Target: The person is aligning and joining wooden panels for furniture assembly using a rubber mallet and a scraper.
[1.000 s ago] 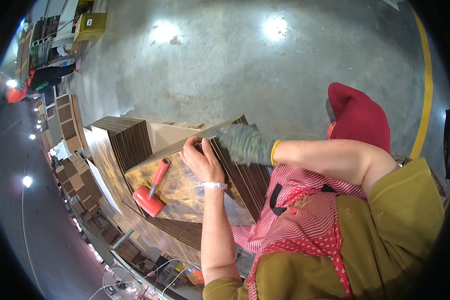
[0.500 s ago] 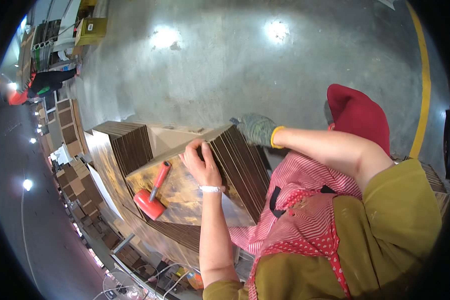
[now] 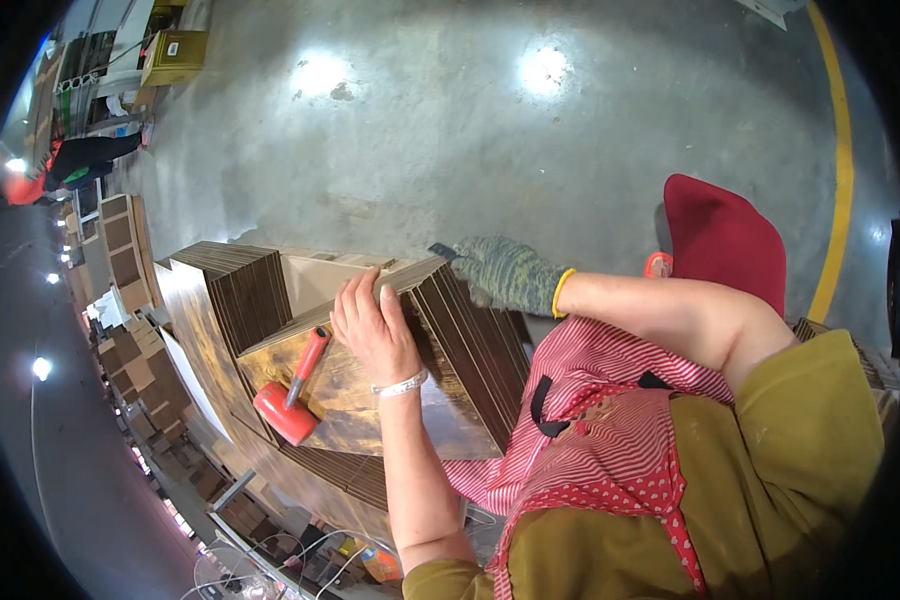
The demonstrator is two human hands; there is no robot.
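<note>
A stack of boards (image 3: 480, 360) with dark edges stands before me, and a brown wood-grain panel (image 3: 435, 410) lies on top. My bare left hand (image 3: 375, 335), with a pale bracelet at the wrist, rests on this panel near its far edge, fingers and thumb apart. At the stack's far corner is my right hand (image 3: 505, 270) in a grey-green knit glove with a yellow cuff. Its fingers are closed around a small dark object (image 3: 442, 251), mostly hidden by the glove. A red mallet (image 3: 288, 412) lies on the panel left of my left hand.
Another stack of dark-edged boards (image 3: 235, 300) stands to the left, beside more wood-grain panels (image 3: 195, 310). Concrete floor (image 3: 420, 130) with a yellow line (image 3: 842, 150) stretches beyond. Cardboard stacks (image 3: 135, 360) and a person (image 3: 75, 165) are at far left. Cables (image 3: 310, 555) hang near the bottom.
My left hand has shifted slightly left along the panel, and its fingers are more spread. My right hand has moved a little left at the corner, showing more of the glove. The view has shifted slightly.
</note>
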